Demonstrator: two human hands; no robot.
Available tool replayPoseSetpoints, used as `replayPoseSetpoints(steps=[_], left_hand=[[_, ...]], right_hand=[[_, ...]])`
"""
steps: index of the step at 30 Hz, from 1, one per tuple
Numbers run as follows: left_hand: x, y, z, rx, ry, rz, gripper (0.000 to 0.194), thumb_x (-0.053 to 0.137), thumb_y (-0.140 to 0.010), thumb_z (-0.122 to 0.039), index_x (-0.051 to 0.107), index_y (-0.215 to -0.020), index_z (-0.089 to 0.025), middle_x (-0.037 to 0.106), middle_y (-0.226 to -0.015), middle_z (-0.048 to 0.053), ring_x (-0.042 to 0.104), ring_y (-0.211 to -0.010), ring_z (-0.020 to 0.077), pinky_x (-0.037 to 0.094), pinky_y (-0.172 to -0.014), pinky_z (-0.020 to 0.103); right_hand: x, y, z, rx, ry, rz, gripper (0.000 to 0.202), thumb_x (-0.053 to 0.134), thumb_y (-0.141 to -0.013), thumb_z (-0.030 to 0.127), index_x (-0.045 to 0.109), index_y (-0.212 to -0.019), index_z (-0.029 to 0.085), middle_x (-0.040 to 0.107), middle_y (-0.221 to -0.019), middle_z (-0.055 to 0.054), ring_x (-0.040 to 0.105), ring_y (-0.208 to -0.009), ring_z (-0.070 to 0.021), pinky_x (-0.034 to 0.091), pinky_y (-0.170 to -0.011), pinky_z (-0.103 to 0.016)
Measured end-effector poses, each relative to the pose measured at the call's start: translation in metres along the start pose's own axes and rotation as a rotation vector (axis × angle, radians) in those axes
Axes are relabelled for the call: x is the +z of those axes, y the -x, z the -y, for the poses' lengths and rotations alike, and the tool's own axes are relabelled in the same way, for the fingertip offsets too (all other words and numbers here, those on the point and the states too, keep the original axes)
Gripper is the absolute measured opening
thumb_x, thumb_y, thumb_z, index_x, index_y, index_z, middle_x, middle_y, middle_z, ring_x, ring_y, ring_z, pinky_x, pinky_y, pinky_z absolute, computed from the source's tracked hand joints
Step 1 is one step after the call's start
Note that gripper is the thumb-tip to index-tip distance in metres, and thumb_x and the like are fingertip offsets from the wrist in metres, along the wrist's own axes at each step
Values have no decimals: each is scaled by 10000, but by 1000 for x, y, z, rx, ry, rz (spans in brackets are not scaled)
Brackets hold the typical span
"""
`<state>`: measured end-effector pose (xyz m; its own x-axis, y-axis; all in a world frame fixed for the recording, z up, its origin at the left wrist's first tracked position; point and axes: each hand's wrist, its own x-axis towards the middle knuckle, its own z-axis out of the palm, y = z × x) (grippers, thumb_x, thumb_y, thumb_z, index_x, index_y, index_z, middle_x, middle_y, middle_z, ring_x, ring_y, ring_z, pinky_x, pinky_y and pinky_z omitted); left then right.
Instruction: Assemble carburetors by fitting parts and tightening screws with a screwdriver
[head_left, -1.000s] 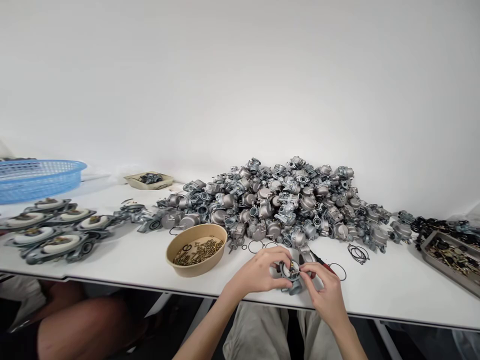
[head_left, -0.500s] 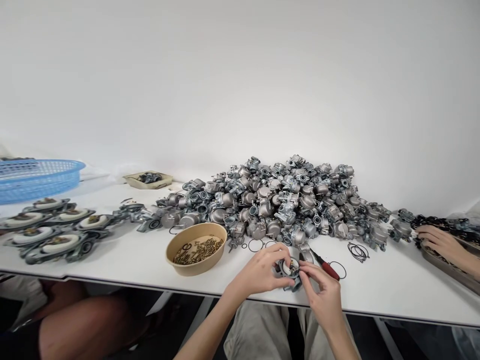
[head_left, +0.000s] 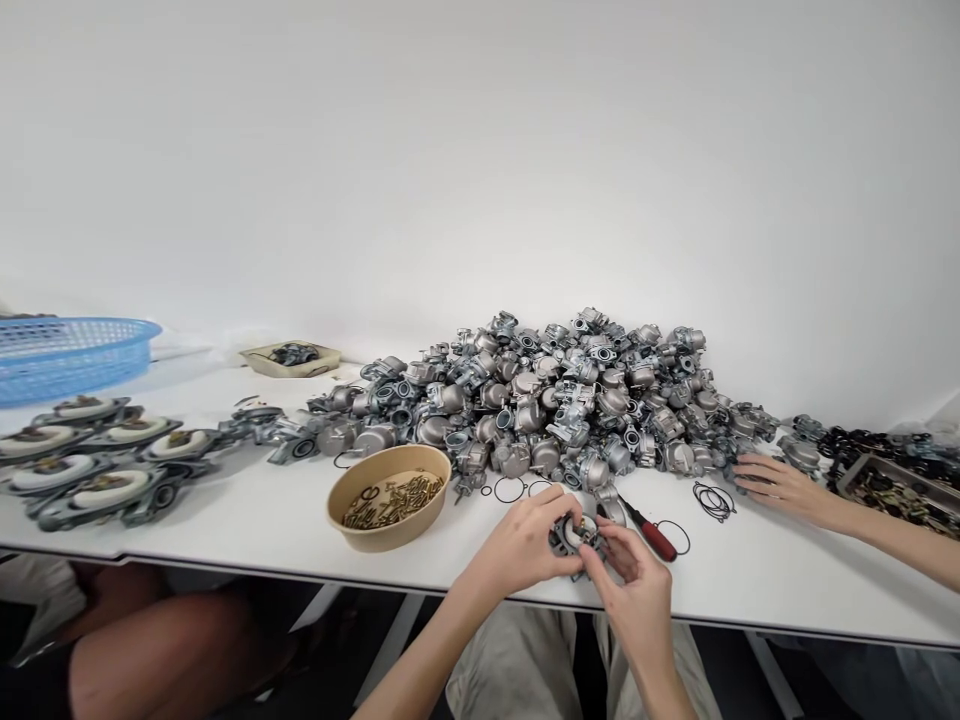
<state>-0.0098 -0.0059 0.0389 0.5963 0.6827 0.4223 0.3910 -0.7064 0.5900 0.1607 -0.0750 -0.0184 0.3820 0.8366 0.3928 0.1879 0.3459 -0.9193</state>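
Observation:
Near the table's front edge, my left hand (head_left: 531,540) grips the left side of an open carburetor body (head_left: 576,534), which has a white ring-shaped float and a small brass part inside. The fingers of my right hand (head_left: 631,570) close on its right side. Just beyond them is a detached metal bowl (head_left: 611,511). A red-handled screwdriver (head_left: 657,540) lies to the right, beside a thin black ring. On the left stands a tan bowl (head_left: 343,520) of small brass parts.
A large pile of carburetors (head_left: 525,400) spans the back. Open carburetors with white floats (head_left: 112,487) lie at left, near a blue basket (head_left: 82,350). Another person's hand (head_left: 784,490) touches the pile's right end, near black rings (head_left: 714,502) and a parts tray (head_left: 862,470).
The other person's hand has moved left from the tray to the carburetors. My right fingers have shifted slightly on the carburetor body, which my left hand still holds.

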Motion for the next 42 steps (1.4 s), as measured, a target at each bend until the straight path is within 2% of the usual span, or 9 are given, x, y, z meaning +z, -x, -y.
replayPoseSetpoints(steps=[6, 12, 17, 23, 25, 28, 33, 38, 42], left_hand=[[-1, 0, -4, -17, -13, 5, 347, 766, -720, -116, 618, -1012, -234, 655, -954, -15, 609, -798, 181, 436, -720, 256], [0, 1, -1, 7, -35, 16, 347, 794, -766, -180, 681, -1087, -245, 662, -966, 7, 645, -803, 198, 468, -723, 274], [-4, 2, 2, -4, 12, 58, 384, 842, -789, -233, 684, -1138, -259, 690, -1062, 26, 677, -938, 237, 511, -827, 312], [-19, 3, 7, 25, 159, 162, 377, 766, -861, -210, 663, -1213, -295, 689, -1264, 39, 641, -1165, 258, 497, -1023, 364], [-22, 3, 8, 26, 192, 190, 384, 732, -875, -211, 655, -1241, -299, 679, -1307, 48, 621, -1208, 262, 494, -1043, 377], [-20, 2, 10, 12, 235, 202, 399, 761, -860, -272, 654, -1244, -292, 671, -1322, 59, 620, -1207, 267, 504, -1042, 389], [1, 0, 20, 11, 316, 152, 568, 907, -720, -399, 674, -1218, -258, 690, -1281, 74, 631, -1194, 285, 477, -1089, 414], [11, -2, 28, -59, 398, 122, 472, 845, -770, -404, 693, -1187, -245, 711, -1277, 70, 643, -1178, 281, 493, -1072, 408], [10, -1, 29, -49, 441, 137, 463, 799, -800, -391, 678, -1220, -239, 710, -1288, 70, 646, -1189, 276, 485, -1072, 396]], right_hand=[[7, 2, 12, -24, -6, -50, 286, 862, -766, 404, 774, -913, 175, 830, -1057, -162, 815, -954, -350, 684, -880, -413], [4, 1, 7, -49, 29, -5, 272, 817, -825, 404, 784, -972, 178, 830, -1067, -147, 813, -973, -335, 676, -902, -401], [-7, 0, 5, -100, 66, 66, 280, 737, -910, 414, 811, -1016, 166, 830, -1068, -161, 812, -971, -323, 686, -848, -383], [-27, -18, 10, -289, 352, -157, 303, 634, -950, 446, 793, -913, 191, 798, -865, -128, 746, -747, -259, 600, -603, -324], [-28, -27, 8, -271, 450, -161, 305, 660, -919, 467, 782, -991, 196, 782, -887, -118, 714, -725, -254, 578, -624, -342], [-24, -32, 3, -230, 553, -82, 372, 679, -885, 474, 755, -1138, 212, 775, -1031, -122, 725, -834, -284, 589, -778, -400], [-16, -30, -4, -161, 662, 8, 457, 681, -852, 417, 724, -1280, 266, 774, -1197, -105, 734, -1052, -348, 572, -891, -443], [-24, -36, -7, -97, 503, 2, 364, 564, -923, 436, 781, -1128, 228, 808, -1101, -118, 744, -959, -320, 565, -890, -430], [-33, -43, -3, 71, 242, -94, 388, 628, -854, 562, 759, -969, 216, 781, -918, -93, 701, -798, -280, 573, -696, -360]])
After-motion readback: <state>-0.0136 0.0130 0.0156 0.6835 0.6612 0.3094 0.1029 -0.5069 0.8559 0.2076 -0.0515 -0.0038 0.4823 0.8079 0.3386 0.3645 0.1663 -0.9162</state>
